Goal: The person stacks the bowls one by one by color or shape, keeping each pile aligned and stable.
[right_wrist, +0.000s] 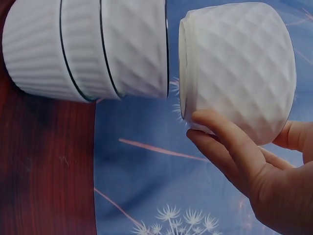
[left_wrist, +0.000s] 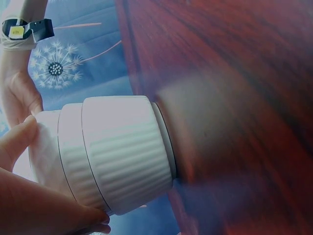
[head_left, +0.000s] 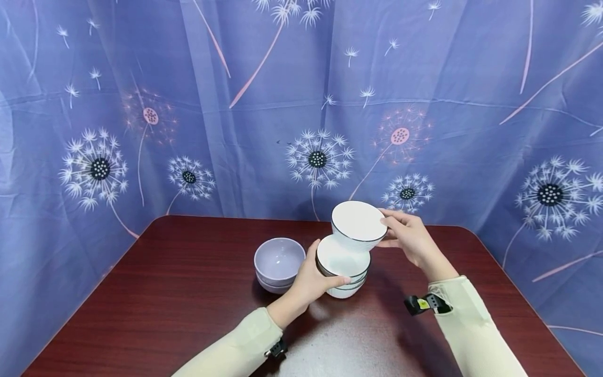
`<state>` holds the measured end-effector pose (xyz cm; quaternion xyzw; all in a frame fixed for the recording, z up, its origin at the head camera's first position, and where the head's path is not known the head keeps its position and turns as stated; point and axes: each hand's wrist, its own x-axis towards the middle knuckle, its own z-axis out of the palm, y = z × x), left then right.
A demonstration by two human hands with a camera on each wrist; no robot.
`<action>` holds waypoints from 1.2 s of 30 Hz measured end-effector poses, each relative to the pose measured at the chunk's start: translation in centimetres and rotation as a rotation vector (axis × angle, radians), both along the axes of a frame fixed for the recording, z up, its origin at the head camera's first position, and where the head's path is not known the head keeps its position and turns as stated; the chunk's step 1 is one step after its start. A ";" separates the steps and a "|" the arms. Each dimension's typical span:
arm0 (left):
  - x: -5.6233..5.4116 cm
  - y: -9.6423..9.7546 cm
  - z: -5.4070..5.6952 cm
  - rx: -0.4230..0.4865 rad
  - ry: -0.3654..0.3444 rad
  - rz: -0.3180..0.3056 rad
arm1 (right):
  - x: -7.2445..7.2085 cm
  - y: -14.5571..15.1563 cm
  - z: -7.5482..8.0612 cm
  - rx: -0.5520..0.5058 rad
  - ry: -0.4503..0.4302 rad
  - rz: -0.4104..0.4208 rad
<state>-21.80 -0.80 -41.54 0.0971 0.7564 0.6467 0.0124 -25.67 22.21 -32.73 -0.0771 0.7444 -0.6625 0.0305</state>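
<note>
My right hand (head_left: 409,234) pinches a white bowl (head_left: 358,222) at its right side, thumb at the dark rim and fingers underneath. Diamond texture covers the outside of this bowl, as the right wrist view shows. A narrow gap separates its foot from a stack of white bowls (right_wrist: 83,49) with thin dark rims. Ribbed walls show on the lower ones, diamond texture on the top one. With thumb and fingers spread round the stack's left and front sides, my left hand (head_left: 311,280) grips it near the top. The stack's base stands on the table.
Two nested lavender bowls (head_left: 279,262) sit just left of the stack, close to my left hand. The dark red wooden table (head_left: 188,293) reaches back to a blue dandelion-print curtain (head_left: 264,157). Each sleeve carries a wrist camera strap.
</note>
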 end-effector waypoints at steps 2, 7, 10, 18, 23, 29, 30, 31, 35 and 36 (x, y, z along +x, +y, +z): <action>0.0 0.0 0.0 0.006 0.004 -0.005 | 0.1 -0.3 -0.1 0.009 -0.003 0.007; 0.1 0.0 0.2 0.016 0.007 -0.006 | 0.2 -0.9 -0.3 0.016 -0.006 0.023; 0.1 0.1 0.3 0.014 0.006 -0.001 | 0.3 -1.2 -0.5 0.009 -0.014 0.032; 0.1 0.1 0.4 0.027 0.019 -0.004 | 0.7 -1.8 -1.0 0.027 -0.037 0.048; 0.1 0.0 0.4 0.043 0.032 -0.012 | 1.0 -2.2 -1.1 0.028 -0.036 0.058; -0.1 0.2 0.2 0.039 0.051 -0.010 | 1.1 -2.5 -1.3 0.036 -0.024 0.086; -0.1 0.2 0.2 0.039 0.054 -0.007 | 1.1 -2.6 -1.4 0.036 -0.021 0.091; -0.1 0.2 0.2 0.041 0.053 -0.004 | 1.2 -2.6 -1.5 0.038 -0.017 0.095; 0.0 0.2 0.2 0.052 0.052 0.001 | 1.2 -2.6 -1.7 0.047 -0.016 0.095; 0.0 0.1 0.3 0.055 0.052 0.000 | 1.2 -2.6 -1.8 0.051 -0.020 0.091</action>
